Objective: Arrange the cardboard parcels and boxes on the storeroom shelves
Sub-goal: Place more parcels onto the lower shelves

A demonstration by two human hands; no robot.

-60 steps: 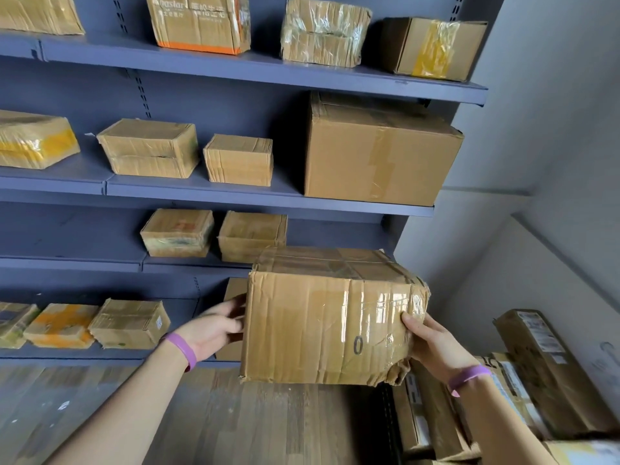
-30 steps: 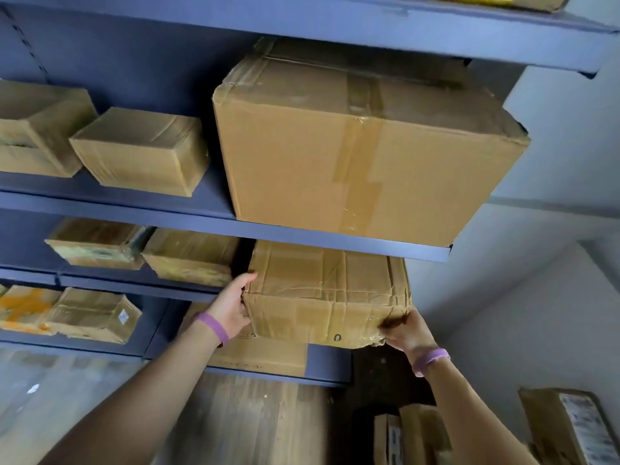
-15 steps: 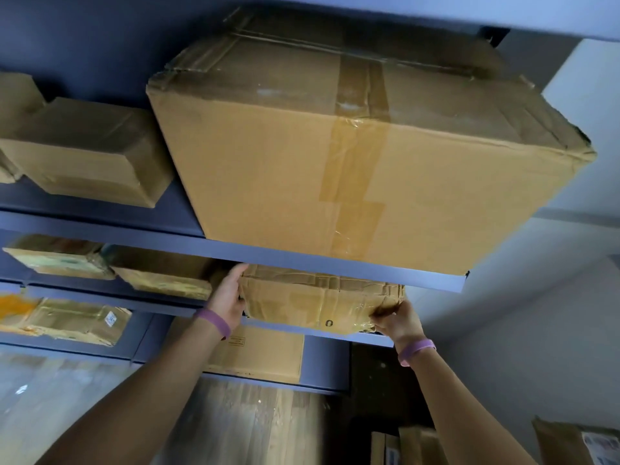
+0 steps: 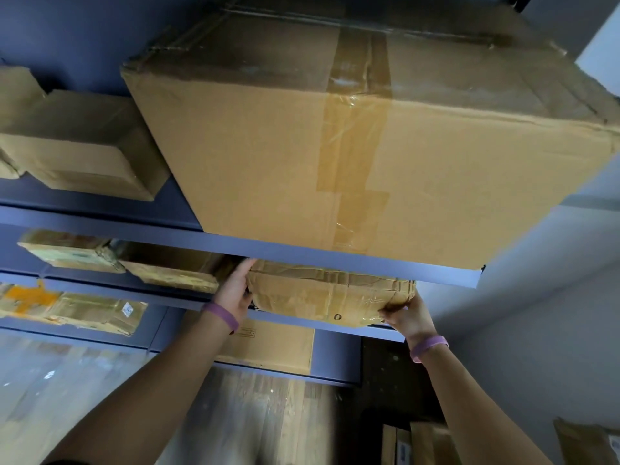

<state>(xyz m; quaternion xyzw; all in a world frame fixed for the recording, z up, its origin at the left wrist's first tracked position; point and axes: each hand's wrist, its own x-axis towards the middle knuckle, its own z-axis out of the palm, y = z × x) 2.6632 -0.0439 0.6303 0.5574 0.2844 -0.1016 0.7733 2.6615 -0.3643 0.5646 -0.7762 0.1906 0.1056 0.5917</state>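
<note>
**Crumpled parcel held at the shelf edge by both hands**

The crumpled parcel [image 4: 322,297] was gripped from both sides. The left hand [image 4: 235,290] was pressed flat against its left end, with the fingers reaching up along the side, and the grip was closed on the cardboard. The right hand [image 4: 407,313] was closed on the lower right corner, with the fingers hidden under the parcel. A purple wristband [image 4: 221,316] was worn on the left wrist, and a second purple wristband [image 4: 429,347] was seen on the right wrist.

The parcel was placed at the front edge of a blue shelf [image 4: 335,325], partly under the shelf above. Whether its bottom was fully resting on the shelf could not be told. Its tape was wrinkled, and a small dark mark was seen on the front face.

Just beside the left hand, a flat parcel [image 4: 171,271] was lying on the same shelf, and another parcel [image 4: 67,253] was touching it further to the left. On the upper shelf [image 4: 335,258] a large taped box [image 4: 335,156] was standing directly above the held parcel, with a smaller box [image 4: 80,149] to its left. Lower on the left, a parcel with orange tape [image 4: 67,307] was seen. Below the hands, a flat carton [image 4: 278,347] was standing against the rack, above the wooden floor [image 4: 251,421].
</note>
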